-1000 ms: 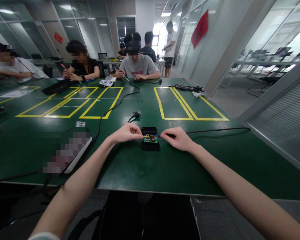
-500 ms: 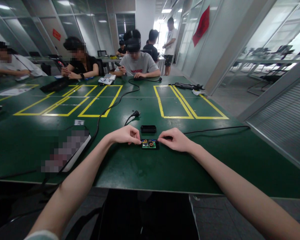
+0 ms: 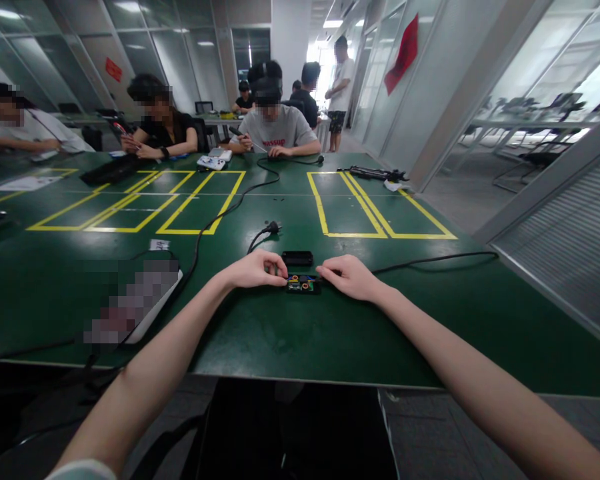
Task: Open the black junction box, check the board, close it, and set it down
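A small green circuit board (image 3: 300, 287) with copper-coloured ring coils and blue and yellow wires sits in a black plastic case half (image 3: 317, 289). My left hand (image 3: 257, 269) pinches the left end of this case between thumb and fingers; the exact grip there is partly hidden. At the other end, my right hand (image 3: 349, 276) has thumb and forefinger closed on a black cable where it meets the case. That black cable (image 3: 430, 259) runs off to the right from under the hand. Just beyond the board lies the other black case half (image 3: 298, 258), its hollow side up.
Behind my left hand lies a black plug (image 3: 272, 228) on its cord. A blurred-out pouch-like object (image 3: 145, 303) is at left, with a long cord (image 3: 214, 219) beside it. Yellow tape marks the green table (image 3: 260, 347). Several people sit across from me.
The circuit board has sunk lower into the black case half and looks darker. Both hands have shifted slightly, the left one a little to the right.
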### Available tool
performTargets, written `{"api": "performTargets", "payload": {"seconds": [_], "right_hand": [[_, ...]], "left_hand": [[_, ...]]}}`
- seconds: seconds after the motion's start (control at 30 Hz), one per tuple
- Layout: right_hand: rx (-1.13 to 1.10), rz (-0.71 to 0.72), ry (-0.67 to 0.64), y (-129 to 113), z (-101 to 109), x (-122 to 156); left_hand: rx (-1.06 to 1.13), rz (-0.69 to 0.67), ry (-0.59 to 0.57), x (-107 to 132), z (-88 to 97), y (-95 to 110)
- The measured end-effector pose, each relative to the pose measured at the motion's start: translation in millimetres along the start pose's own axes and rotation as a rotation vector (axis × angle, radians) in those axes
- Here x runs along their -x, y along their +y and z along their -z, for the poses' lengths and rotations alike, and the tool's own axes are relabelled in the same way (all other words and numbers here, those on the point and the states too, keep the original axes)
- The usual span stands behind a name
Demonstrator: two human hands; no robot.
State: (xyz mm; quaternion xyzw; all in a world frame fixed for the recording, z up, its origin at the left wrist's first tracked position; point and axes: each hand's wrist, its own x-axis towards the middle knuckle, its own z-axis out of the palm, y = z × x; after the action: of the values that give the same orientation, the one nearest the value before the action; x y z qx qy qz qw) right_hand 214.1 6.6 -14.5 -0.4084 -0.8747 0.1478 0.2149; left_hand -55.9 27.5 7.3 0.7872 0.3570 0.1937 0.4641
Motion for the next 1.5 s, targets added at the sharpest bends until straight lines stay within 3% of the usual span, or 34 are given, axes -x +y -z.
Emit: {"api": "performTargets", "payload": {"seconds": [0.77,1.2,1.5], "right_hand": [[-0.018,-0.019,0.02,2.7,-6.2,-1.7],[-0.059,-0.013,0.027,1.8,-5.0,-2.6],[-0.049,-0.045,0.117,8.6,-8.6,-3.6]], "left_hand": [[-0.167,-0.086,0.075,-4.4,-5.1,-5.0],[-0.16,-0.065,-0.014,-3.6,5.2,-9.3],[-0.115,-0.053,0.014,-3.5,1.7,-6.1]]}}
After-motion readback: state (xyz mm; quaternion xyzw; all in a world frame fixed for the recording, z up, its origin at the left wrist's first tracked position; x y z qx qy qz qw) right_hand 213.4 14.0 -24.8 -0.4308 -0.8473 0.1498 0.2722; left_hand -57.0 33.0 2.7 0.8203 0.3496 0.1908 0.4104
